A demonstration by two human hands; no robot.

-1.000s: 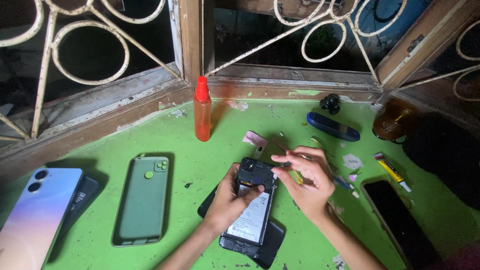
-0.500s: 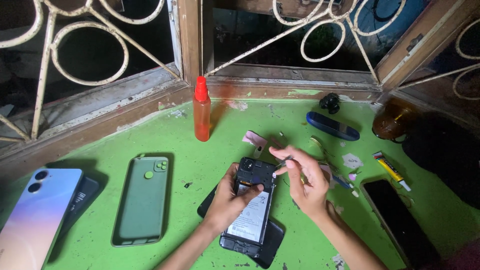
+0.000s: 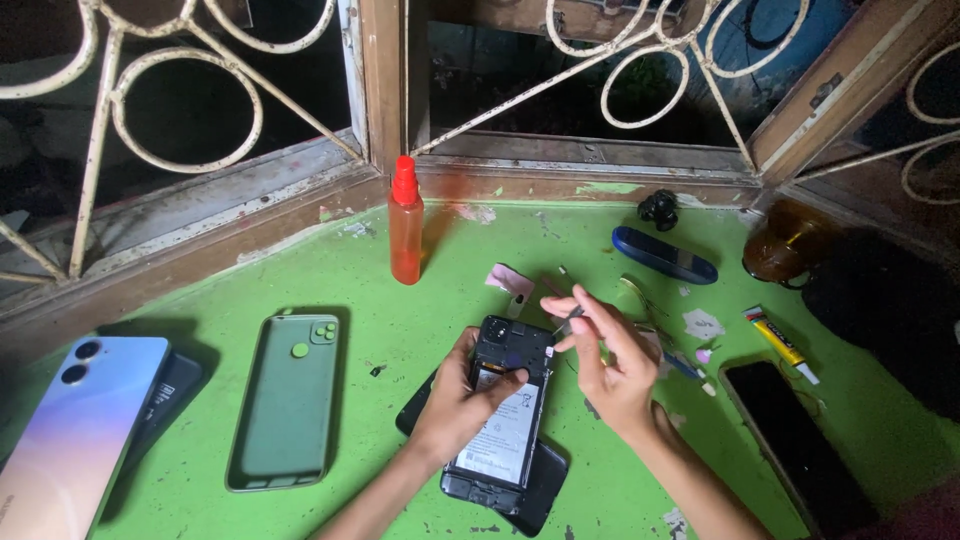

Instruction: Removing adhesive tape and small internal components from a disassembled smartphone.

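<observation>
An opened black phone (image 3: 505, 420), its back cover off and its battery showing, lies on the green table (image 3: 400, 330) over a dark cover. My left hand (image 3: 462, 395) grips the phone's left edge and holds it down. My right hand (image 3: 605, 355) pinches a thin metal tool (image 3: 567, 320) whose tip sits just off the phone's top right corner, next to the camera end.
An orange bottle (image 3: 405, 225) with a red cap stands at the back by the window grille. A green phone case (image 3: 288, 400) and a blue-pink phone (image 3: 80, 430) lie left. A dark screen panel (image 3: 795, 440), a glue tube (image 3: 780, 343), a blue oblong case (image 3: 663, 255), and a brown jar (image 3: 785, 245) sit right.
My right hand has shifted slightly, bringing the tool's tip closer to the phone's top right corner. The left hand and the phone have stayed in place.
</observation>
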